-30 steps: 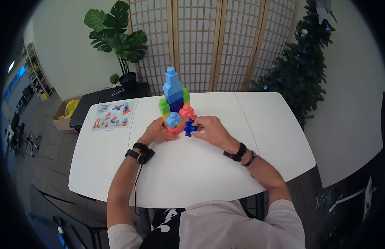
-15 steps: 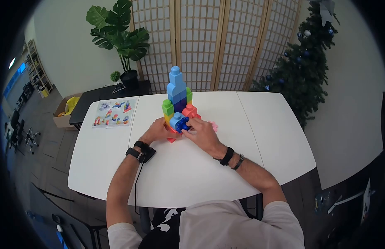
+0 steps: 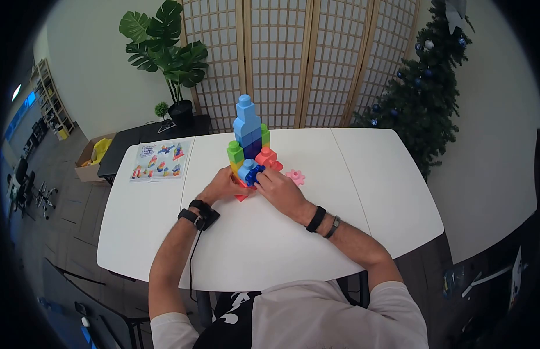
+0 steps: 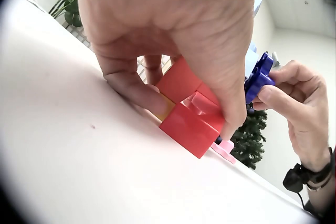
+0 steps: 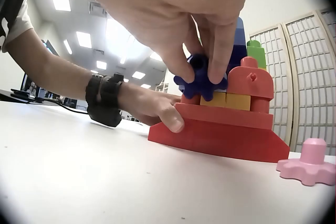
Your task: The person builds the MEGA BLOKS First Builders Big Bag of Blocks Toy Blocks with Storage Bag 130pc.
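Observation:
A tower of toy building blocks (image 3: 246, 128) stands on the table, light blue at the top, with green, yellow and dark blue blocks below. My left hand (image 3: 222, 184) grips its red base (image 5: 220, 137) at the near left side. Between thumb and fingers of my right hand (image 3: 283, 192) is a dark blue toy gear (image 5: 200, 81), held against the front of the rounded light blue block (image 3: 246, 164). To its right sits a rounded red block (image 5: 252, 83) with a small peg on its face. A pink gear (image 3: 295, 177) lies on the table, its stem pointing up.
The white table (image 3: 281, 250) carries a picture sheet (image 3: 159, 160) of block models at the back left. Behind it are a folding screen (image 3: 275, 64), a potted plant (image 3: 180, 110) and a decorated tree (image 3: 409, 93). A cable (image 3: 192, 262) runs down from the left wrist.
My right hand has carried the dark blue gear leftward, from beside the red block to the light blue block. The pink gear, hidden behind that hand before, now shows. My left hand keeps its grip.

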